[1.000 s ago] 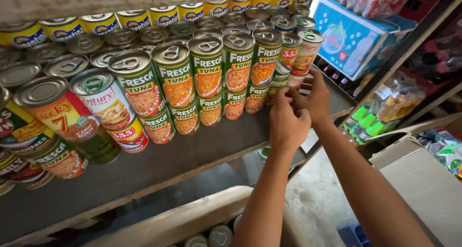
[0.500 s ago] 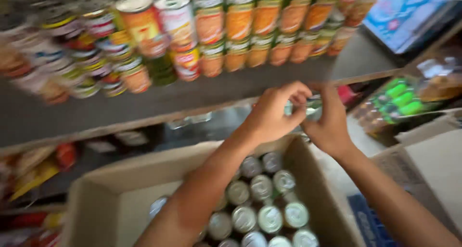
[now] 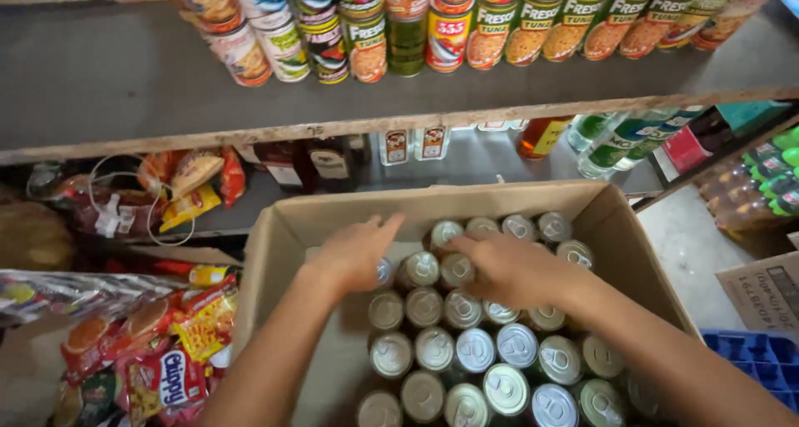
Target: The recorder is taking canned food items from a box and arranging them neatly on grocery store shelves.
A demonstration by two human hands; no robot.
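An open cardboard box (image 3: 275, 235) holds several silver-topped cans (image 3: 476, 350) standing upright in rows. Both my hands are down inside it. My left hand (image 3: 354, 252) hovers at the back left of the cans with its fingers stretched out, and its palm partly covers one can (image 3: 384, 271). My right hand (image 3: 509, 269) lies palm down on the middle rows, fingers curled over a can (image 3: 456, 270). Whether that can is lifted is hidden by the hand.
A grey shelf (image 3: 125, 86) above carries a row of labelled cans (image 3: 449, 36). A lower shelf behind the box holds bottles (image 3: 620, 140) and snack packets (image 3: 191, 181). More snack bags (image 3: 158, 352) lie to the left. A blue crate (image 3: 753, 356) sits at the right.
My hands came off the cans on the upper shelf and dropped down into the box. The view tilted from the shelf to the box of cans.
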